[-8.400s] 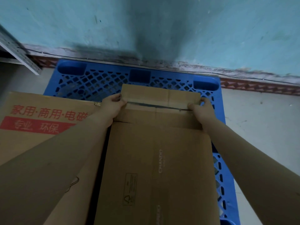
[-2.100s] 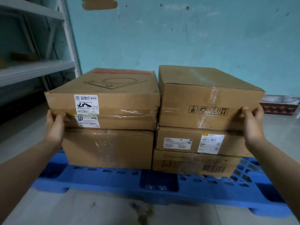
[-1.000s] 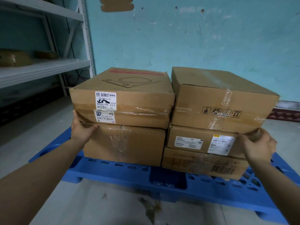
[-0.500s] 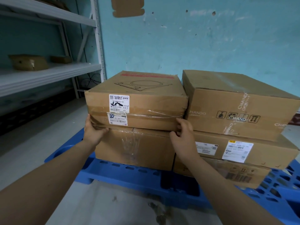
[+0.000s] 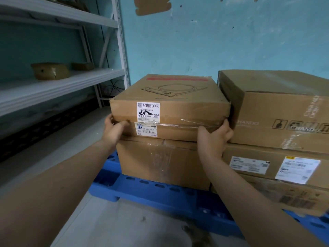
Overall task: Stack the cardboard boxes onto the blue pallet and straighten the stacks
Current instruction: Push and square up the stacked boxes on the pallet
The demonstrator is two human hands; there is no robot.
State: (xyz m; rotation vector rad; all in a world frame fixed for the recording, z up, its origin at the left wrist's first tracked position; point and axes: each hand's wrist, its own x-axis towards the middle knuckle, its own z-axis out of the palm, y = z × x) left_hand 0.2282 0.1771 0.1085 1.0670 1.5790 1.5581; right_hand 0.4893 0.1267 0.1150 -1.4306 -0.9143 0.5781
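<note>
Two stacks of cardboard boxes stand side by side on the blue pallet [image 5: 160,191]. The left stack has a top box [image 5: 178,111] with a red stripe, a cooker drawing and white labels, resting on a taped lower box [image 5: 160,163]. My left hand [image 5: 114,130] grips the top box's front left corner. My right hand [image 5: 214,135] grips its front right corner, in the gap beside the right stack. The right stack has a large top box [image 5: 281,111] printed CHANDO over a labelled box [image 5: 267,164] and a bottom box [image 5: 284,195].
A grey metal shelving unit [image 5: 58,84] stands to the left, with a small cardboard box [image 5: 50,70] on its middle shelf. The turquoise wall [image 5: 213,41] runs close behind the pallet. Grey concrete floor [image 5: 114,223] with a dark stain lies in front.
Both hands have slid up to the front corners of the left top box: the left from under its corner, the right out to the right-hand corner. The view has moved closer and leftward.
</note>
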